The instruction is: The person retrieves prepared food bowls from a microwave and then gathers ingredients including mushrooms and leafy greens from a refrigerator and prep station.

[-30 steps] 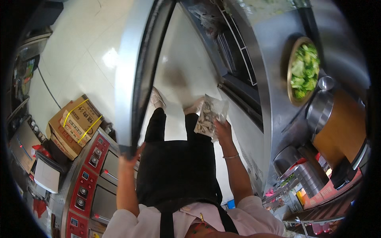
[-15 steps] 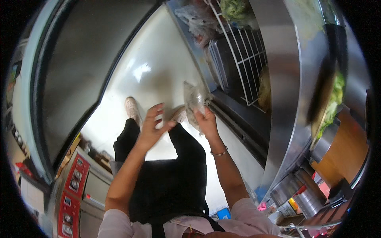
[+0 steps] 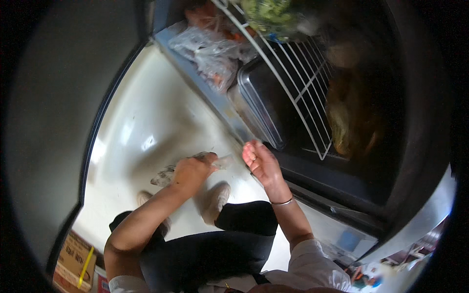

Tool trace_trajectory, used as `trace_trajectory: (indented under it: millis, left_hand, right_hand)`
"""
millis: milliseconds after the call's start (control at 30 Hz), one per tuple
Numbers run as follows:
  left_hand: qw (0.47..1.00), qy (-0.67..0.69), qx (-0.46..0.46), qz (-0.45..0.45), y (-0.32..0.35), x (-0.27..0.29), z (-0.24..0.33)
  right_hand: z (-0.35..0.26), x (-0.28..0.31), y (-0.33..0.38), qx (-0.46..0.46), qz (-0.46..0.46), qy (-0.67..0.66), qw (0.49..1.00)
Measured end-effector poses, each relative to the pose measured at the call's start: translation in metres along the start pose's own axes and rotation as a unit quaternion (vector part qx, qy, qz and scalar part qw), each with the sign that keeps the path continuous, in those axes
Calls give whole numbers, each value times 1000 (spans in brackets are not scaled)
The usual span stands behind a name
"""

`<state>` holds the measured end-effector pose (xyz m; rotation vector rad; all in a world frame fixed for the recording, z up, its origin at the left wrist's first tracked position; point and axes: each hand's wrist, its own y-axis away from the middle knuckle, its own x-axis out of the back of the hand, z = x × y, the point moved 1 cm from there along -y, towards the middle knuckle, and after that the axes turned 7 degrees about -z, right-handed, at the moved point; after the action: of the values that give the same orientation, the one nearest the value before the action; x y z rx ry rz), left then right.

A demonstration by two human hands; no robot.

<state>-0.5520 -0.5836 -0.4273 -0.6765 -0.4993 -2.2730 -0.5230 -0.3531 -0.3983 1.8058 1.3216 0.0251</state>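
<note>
While your left hand [image 3: 193, 173] grips clear plastic bag [image 3: 165, 176], fist closed round it, your right hand [image 3: 264, 163], half-curled, looks empty. Bag: left of wire rack [image 3: 295, 99], well apart, long axis roughly crosswise, one end toward rack. Right hand nearer rack. Grey trays [image 3: 261, 105] just left of rack; greens [image 3: 271, 17] at rack's far end.

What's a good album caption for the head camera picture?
Left hand holding a plastic bag, right hand empty, beside an open fridge.

White wire fridge shelf [image 3: 299, 88] w/ bagged green veg [image 3: 271, 18] on top, brownish bundle [image 3: 342, 117] at R edge, unclear if on it, pale glossy kitchen flr [image 3: 146, 119] w/ person's 2 lt shoes [image 3: 215, 202] on it
</note>
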Motion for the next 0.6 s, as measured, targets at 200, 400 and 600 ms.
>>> trace_trajectory:
  millis: [200, 400, 600]
  left_hand:
    - [998, 57, 2, 14, -41, 35, -31]
    - [986, 166, 6, 29, -70, 44, -36]
    - [961, 255, -52, 91, -139, 34, -34]
  right_hand:
    - [-7, 22, -32, 150, 79, -269, 948]
    - [1, 48, -35, 221, 169, -244, 929]
    - [-6, 55, -51, 252, 203, -219, 921]
